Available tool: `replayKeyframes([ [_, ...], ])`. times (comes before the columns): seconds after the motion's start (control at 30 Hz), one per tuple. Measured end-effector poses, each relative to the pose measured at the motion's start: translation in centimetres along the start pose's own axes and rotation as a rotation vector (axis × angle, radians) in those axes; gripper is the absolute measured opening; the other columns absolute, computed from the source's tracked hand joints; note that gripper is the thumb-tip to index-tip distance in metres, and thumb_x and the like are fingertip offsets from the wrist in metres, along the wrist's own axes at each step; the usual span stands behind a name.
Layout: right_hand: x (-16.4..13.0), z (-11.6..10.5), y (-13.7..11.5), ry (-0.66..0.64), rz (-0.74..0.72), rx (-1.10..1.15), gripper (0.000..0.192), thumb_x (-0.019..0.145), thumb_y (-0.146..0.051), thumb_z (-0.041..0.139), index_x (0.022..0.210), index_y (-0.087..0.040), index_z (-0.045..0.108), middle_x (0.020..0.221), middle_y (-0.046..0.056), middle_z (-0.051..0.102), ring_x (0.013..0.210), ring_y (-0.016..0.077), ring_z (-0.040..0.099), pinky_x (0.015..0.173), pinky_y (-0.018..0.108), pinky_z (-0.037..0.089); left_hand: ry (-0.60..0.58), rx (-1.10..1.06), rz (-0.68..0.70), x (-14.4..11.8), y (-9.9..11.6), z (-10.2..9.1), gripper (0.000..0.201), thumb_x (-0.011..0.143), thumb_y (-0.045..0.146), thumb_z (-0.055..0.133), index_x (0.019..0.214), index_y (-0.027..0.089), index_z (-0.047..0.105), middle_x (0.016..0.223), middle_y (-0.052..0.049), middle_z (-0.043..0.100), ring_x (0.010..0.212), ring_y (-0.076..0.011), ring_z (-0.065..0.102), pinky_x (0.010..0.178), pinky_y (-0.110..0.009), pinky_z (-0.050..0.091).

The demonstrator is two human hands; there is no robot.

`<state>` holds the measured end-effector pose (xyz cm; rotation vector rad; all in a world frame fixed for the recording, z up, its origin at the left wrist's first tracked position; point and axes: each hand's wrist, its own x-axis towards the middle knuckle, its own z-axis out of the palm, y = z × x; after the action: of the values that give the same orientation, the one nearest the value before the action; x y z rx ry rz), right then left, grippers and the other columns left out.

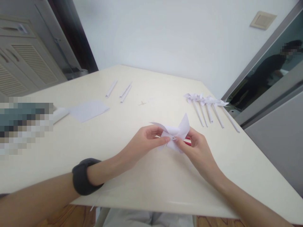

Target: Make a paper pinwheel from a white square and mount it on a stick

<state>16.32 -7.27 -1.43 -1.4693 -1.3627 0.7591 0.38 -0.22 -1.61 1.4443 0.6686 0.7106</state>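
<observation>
A white paper pinwheel (174, 130) is held just above the table, in front of me, its blades curling upward and outward. My left hand (151, 138) grips its left side, thumb pressed near the centre. On the other side my right hand (195, 146) pinches close to the same centre, thumb and fingers closed on the paper. Something red (187, 142), thin and partly hidden, shows behind the pinwheel beside my right fingers; I cannot tell whether it is held or lies on the table.
Finished-looking pinwheels on paper sticks (208, 108) lie in a row at the right. Rolled paper tubes (125, 92) and a stack of paper sheets (90, 110) lie at the left. Small scraps (143, 103) sit mid-table. A wall (151, 37) borders the far edge.
</observation>
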Motion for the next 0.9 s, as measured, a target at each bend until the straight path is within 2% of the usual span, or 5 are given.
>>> replayKeyframes([
  [0.07, -0.01, 0.0, 0.11, 0.011, -0.002, -0.001, 0.012, 0.082, -0.028, 0.058, 0.092, -0.02, 0.061, 0.09, 0.004, 0.063, 0.091, 0.0225, 0.059, 0.076, 0.034, 0.049, 0.004, 0.011, 0.0, 0.04, -0.07, -0.08, 0.022, 0.076, 0.033, 0.067, 0.092, 0.019, 0.067, 0.096, -0.005, 0.07, 0.09, -0.0231, 0.063, 0.081, -0.034, 0.047],
  [0.37, 0.05, 0.0, 0.13, -0.004, -0.009, -0.027, 0.022, 0.083, -0.026, 0.058, 0.103, -0.021, 0.063, 0.091, 0.004, 0.064, 0.09, 0.0223, 0.06, 0.076, 0.034, 0.049, -0.022, 0.046, -0.007, 0.14, -0.04, -0.26, 0.018, 0.076, 0.034, 0.067, 0.086, 0.02, 0.068, 0.09, -0.004, 0.07, 0.087, -0.0226, 0.064, 0.079, -0.033, 0.047],
  [0.77, -0.1, 0.07, 0.24, -0.006, -0.016, -0.007, 0.02, 0.083, -0.026, 0.059, 0.103, -0.021, 0.063, 0.091, 0.003, 0.063, 0.091, 0.0219, 0.059, 0.076, 0.034, 0.048, -0.008, 0.021, -0.042, 0.18, -0.08, -0.4, 0.012, 0.075, 0.029, 0.068, 0.083, 0.02, 0.069, 0.091, -0.003, 0.071, 0.088, -0.0219, 0.065, 0.076, -0.03, 0.047],
  [0.9, 0.04, 0.01, 0.26, -0.003, -0.012, -0.016, 0.022, 0.083, -0.027, 0.059, 0.104, -0.021, 0.062, 0.091, 0.004, 0.063, 0.092, 0.0224, 0.059, 0.075, 0.035, 0.049, -0.016, 0.015, -0.056, 0.2, -0.06, -0.5, 0.015, 0.074, 0.031, 0.069, 0.082, 0.02, 0.07, 0.09, -0.004, 0.071, 0.089, -0.0239, 0.065, 0.079, -0.032, 0.048],
])
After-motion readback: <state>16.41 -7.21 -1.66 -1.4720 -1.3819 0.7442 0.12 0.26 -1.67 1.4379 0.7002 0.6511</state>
